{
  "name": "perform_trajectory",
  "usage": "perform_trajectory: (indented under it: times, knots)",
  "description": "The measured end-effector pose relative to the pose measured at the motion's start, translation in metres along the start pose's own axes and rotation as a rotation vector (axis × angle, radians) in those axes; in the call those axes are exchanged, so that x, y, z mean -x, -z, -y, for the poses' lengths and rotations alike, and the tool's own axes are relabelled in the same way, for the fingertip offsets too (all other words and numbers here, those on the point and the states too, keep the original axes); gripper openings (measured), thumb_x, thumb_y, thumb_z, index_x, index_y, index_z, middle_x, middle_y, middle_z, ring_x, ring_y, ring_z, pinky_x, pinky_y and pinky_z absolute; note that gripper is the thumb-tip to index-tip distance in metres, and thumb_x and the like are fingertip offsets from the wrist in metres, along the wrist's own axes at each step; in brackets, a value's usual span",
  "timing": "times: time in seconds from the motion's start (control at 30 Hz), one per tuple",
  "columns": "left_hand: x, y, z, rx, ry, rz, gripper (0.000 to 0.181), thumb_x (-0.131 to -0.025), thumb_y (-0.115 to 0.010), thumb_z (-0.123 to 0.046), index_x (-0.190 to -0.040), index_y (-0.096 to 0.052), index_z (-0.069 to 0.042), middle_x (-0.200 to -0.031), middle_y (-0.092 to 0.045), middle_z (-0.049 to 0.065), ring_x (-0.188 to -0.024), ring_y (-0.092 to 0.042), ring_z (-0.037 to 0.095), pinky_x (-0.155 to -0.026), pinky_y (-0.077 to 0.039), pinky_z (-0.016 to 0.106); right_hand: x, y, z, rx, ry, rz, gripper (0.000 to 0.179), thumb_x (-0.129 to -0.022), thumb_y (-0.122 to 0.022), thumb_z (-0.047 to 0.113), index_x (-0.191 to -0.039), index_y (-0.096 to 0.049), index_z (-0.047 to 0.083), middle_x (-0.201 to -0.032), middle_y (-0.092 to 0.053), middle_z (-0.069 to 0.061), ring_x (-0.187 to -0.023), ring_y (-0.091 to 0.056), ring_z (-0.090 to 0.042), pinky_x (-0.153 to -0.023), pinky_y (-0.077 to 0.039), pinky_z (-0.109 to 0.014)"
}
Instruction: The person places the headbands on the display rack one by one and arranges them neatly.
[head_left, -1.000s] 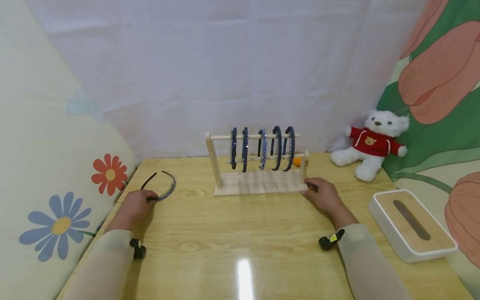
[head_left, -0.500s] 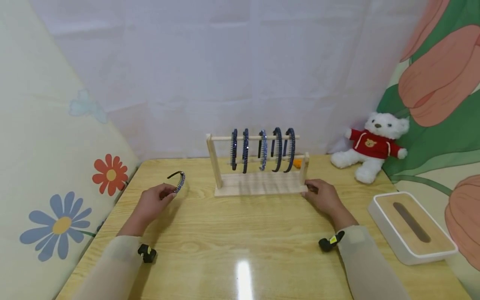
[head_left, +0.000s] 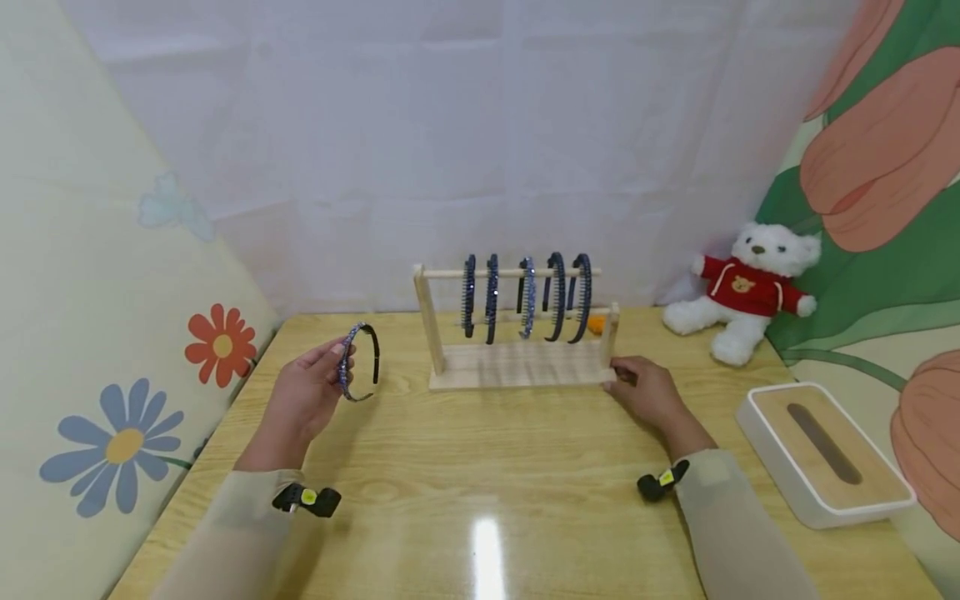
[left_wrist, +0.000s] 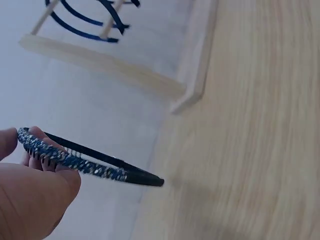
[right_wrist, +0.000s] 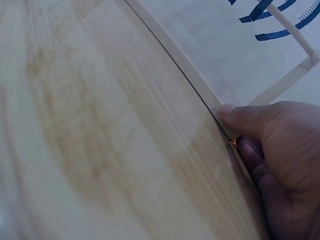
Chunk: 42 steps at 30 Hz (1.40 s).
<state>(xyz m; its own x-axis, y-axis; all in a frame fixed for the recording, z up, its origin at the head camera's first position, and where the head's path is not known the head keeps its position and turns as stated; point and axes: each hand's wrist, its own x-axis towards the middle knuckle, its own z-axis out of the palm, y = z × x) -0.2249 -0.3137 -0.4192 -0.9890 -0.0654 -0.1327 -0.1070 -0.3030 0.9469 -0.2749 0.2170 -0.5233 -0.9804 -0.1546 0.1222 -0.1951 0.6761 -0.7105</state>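
Observation:
My left hand [head_left: 306, 396] pinches a dark blue, sparkly toothed headband [head_left: 347, 367] between thumb and fingers. The headband stands upright over the table's left side, and its black tip [left_wrist: 145, 178] points away from the hand in the left wrist view. A pale wooden rack [head_left: 517, 377] stands at the back middle, with several dark headbands [head_left: 556, 296] hanging over its upper bar. My right hand [head_left: 647, 390] grips the right front corner of the rack's base. In the right wrist view its thumb [right_wrist: 240, 114] lies on the base's edge, with the other fingers curled beside it.
A white teddy bear [head_left: 750, 283] in a red hoodie sits at the back right. Nearer on the right stands a white tissue box [head_left: 795, 492] with a wooden lid. An orange item [head_left: 596, 324] shows behind the rack. A white sheet hangs behind the table [head_left: 420, 475].
My left hand has lifted the headband off the table, brought it rightward, and turned it upright with its opening facing right. The right hand keeps its place on the rack.

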Motion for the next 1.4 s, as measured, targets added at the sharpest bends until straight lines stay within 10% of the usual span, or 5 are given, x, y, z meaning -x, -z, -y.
perform_trajectory:
  times: [0.27, 0.87, 1.13, 1.4]
  knots:
    - [0.016, -0.017, -0.009, 0.234, -0.01, 0.091, 0.029, -0.114, -0.055, -0.007, -0.126, -0.08, -0.014, -0.12, -0.077, -0.001, -0.102, -0.07, 0.01, -0.086, -0.059, 0.021, 0.0, 0.001, -0.001, -0.005, 0.001, -0.011, 0.048, -0.103, -0.077, 0.02, -0.146, -0.066, -0.001, -0.14, -0.069, -0.025, -0.131, -0.065, -0.043, -0.114, -0.052, -0.06]
    - [0.071, -0.117, -0.086, 0.537, -0.384, 0.13, 0.033, -0.109, -0.06, 0.003, -0.141, -0.068, 0.006, -0.123, -0.072, 0.016, -0.103, -0.068, 0.021, -0.091, -0.061, 0.026, 0.0, 0.001, 0.001, 0.009, 0.017, -0.014, 0.047, -0.103, -0.077, 0.02, -0.144, -0.067, -0.002, -0.139, -0.069, -0.026, -0.13, -0.066, -0.043, -0.114, -0.053, -0.06]
    - [0.05, -0.168, -0.106, 0.529, -0.436, 0.124, 0.028, -0.107, -0.063, 0.005, -0.133, -0.073, 0.005, -0.117, -0.074, 0.017, -0.096, -0.07, 0.021, -0.085, -0.063, 0.026, 0.001, 0.002, -0.001, -0.004, 0.017, -0.016, 0.048, -0.104, -0.077, 0.02, -0.145, -0.067, -0.002, -0.14, -0.069, -0.027, -0.129, -0.067, -0.045, -0.113, -0.054, -0.06]
    - [0.015, -0.186, -0.1, 0.472, -0.401, 0.074, 0.024, -0.108, -0.058, 0.007, -0.119, -0.079, 0.0, -0.11, -0.078, 0.013, -0.095, -0.073, 0.019, -0.084, -0.062, 0.023, -0.001, -0.002, -0.003, -0.02, 0.052, -0.054, 0.044, -0.099, -0.081, 0.015, -0.138, -0.071, -0.003, -0.129, -0.073, -0.025, -0.122, -0.07, -0.043, -0.109, -0.056, -0.059]
